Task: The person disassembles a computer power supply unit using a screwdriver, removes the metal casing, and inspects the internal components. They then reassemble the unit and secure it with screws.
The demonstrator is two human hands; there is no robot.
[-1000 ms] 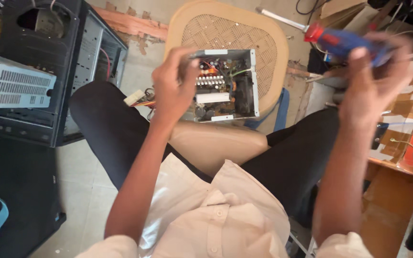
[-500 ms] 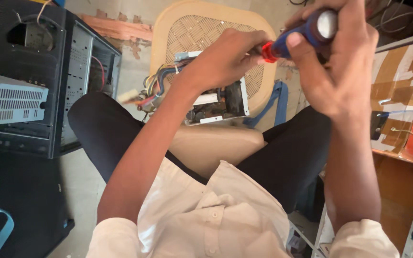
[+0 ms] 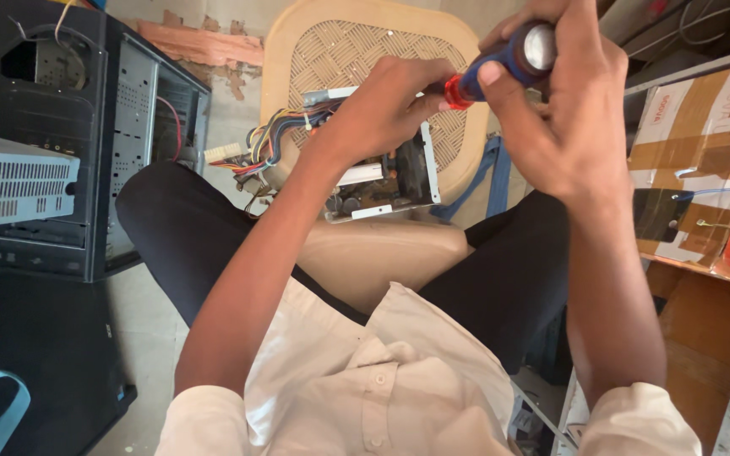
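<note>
The right hand [image 3: 572,127] is wrapped tight around the blue-and-red plastic handle of a screwdriver [image 3: 500,63], held up close to the camera, while the left hand [image 3: 386,110] pinches the red collar end of it with closed fingertips; the shaft is hidden behind that hand, so can't tell where the tip sits. Right below the hands, an opened grey metal power supply box [image 3: 382,173] with a bundle of coloured wires [image 3: 268,143] rests on a beige woven plastic chair [image 3: 340,51] between the person's knees. A black computer tower case [image 3: 86,135] stands on the floor to the left, taped cardboard boxes [image 3: 694,152] to the right.
</note>
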